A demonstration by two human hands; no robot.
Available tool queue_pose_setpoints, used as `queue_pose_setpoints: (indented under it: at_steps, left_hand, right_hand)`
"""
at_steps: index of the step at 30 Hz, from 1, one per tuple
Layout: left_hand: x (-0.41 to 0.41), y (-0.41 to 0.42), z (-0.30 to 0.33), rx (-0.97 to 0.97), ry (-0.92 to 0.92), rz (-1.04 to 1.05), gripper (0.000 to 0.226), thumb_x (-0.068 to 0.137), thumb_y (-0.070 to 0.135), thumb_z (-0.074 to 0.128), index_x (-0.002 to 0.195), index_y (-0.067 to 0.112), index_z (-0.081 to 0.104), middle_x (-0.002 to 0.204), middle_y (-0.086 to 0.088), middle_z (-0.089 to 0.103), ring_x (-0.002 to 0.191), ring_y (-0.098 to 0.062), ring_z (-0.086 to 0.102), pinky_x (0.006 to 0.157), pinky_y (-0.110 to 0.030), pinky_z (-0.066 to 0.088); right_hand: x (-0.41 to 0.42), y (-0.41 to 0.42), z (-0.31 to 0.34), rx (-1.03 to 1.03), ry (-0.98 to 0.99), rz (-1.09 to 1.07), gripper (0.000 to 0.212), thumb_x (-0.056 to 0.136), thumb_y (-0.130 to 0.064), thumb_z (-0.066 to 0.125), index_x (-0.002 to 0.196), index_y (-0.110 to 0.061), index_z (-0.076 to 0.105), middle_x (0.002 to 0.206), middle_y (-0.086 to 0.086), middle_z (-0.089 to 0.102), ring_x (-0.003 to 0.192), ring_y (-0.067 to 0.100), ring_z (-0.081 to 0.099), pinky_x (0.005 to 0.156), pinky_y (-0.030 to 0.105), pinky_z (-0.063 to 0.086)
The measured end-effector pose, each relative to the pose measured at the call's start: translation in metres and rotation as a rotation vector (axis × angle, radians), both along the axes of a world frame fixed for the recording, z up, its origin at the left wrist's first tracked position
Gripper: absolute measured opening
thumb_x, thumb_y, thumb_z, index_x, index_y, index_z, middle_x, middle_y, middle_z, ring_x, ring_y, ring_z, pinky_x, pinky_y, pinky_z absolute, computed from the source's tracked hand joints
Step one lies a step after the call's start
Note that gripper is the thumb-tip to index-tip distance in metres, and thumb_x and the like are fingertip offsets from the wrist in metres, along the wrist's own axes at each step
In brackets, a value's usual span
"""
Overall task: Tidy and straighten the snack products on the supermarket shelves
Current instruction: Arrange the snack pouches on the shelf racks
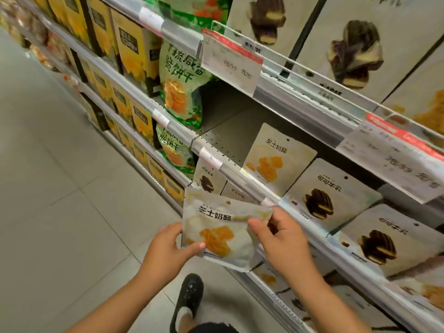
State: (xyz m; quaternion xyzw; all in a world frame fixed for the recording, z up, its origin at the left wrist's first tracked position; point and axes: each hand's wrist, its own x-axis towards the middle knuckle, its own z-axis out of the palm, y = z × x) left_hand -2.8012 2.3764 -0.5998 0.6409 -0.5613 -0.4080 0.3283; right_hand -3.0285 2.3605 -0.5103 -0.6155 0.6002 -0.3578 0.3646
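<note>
Both hands hold one white pouch (217, 233) with an orange pastry picture, in the air just in front of the middle shelf's front rail (242, 182) and apart from it. Left hand (168, 248) grips the pouch's left edge, fingers closed on it with the thumb (195, 247) lying across the printed face near the lower left corner. Right hand (281, 234) grips the right edge, fingers closed on it with the thumb (258, 225) on the face near the upper right. Pouch is tilted, top edge toward the shelf. On the middle shelf (223, 138), a matching pouch (276, 159) leans back near the front edge, with bare perforated shelf to its left. To its right along the front edge stand two pouches with a dark biscuit picture (329, 193) (384, 239), side by side. At the shelf's left end stands a green bag (180, 85), upright; yellow boxes (134, 44) continue further left. Upper shelf carries large white packs with a brown cake picture (355, 49). Price tags (230, 61) (394, 159) hang from the upper shelf's front rail. Below, a black shoe (187, 296) rests on the tiled floor (60, 188).
</note>
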Motion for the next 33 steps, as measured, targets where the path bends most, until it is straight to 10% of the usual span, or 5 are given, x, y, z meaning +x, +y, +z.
queue_pose_setpoints:
  at_steps: [5,12,17,26,33]
  left_hand:
    - [0.045,-0.088,0.007,-0.062,-0.166,-0.005,0.023,0.071,0.046,0.079,0.09,0.036,0.069,0.087,0.015,0.063,0.09,0.005,0.051,0.068,-0.009,0.036]
    - [0.066,-0.214,0.041,-0.291,-0.299,-0.16,0.032,0.069,0.04,0.084,0.069,0.018,0.06,0.077,0.002,0.058,0.084,-0.021,0.052,0.07,-0.036,0.045]
    - [0.061,-0.301,0.038,-0.284,-0.308,-0.248,0.027,0.075,0.041,0.081,0.092,0.02,0.077,0.093,-0.003,0.068,0.094,-0.021,0.056,0.075,-0.031,0.046]
    - [0.045,-0.37,0.006,-0.214,-0.201,-0.41,0.026,0.072,0.047,0.081,0.09,0.029,0.076,0.087,0.007,0.075,0.081,-0.013,0.066,0.068,-0.028,0.053]
    - [0.04,-0.378,-0.01,-0.137,-0.297,-0.468,0.035,0.075,0.052,0.077,0.089,0.021,0.072,0.079,0.002,0.071,0.072,-0.016,0.063,0.063,-0.031,0.052]
  right_hand:
    - [0.021,-0.068,-0.001,-0.028,0.027,0.03,0.003,0.083,-0.037,0.069,0.084,-0.039,0.066,0.062,-0.009,0.061,0.052,0.002,0.049,0.05,0.013,0.038]
    - [0.032,-0.15,0.033,-0.228,0.268,-0.019,0.004,0.083,-0.032,0.07,0.081,-0.034,0.072,0.077,-0.019,0.068,0.079,0.005,0.063,0.067,0.014,0.045]
    - [0.048,-0.192,0.045,-0.406,0.598,-0.083,0.002,0.083,-0.02,0.074,0.082,-0.019,0.076,0.08,-0.01,0.072,0.079,0.008,0.062,0.074,0.019,0.044]
    - [0.072,-0.229,0.053,-0.173,0.997,-0.165,0.018,0.094,-0.033,0.06,0.086,-0.018,0.065,0.078,0.005,0.07,0.073,0.031,0.065,0.057,0.031,0.042]
    - [0.073,-0.255,0.047,0.112,1.039,-0.254,0.017,0.095,-0.025,0.052,0.11,-0.019,0.059,0.114,0.009,0.064,0.099,0.032,0.059,0.073,0.032,0.044]
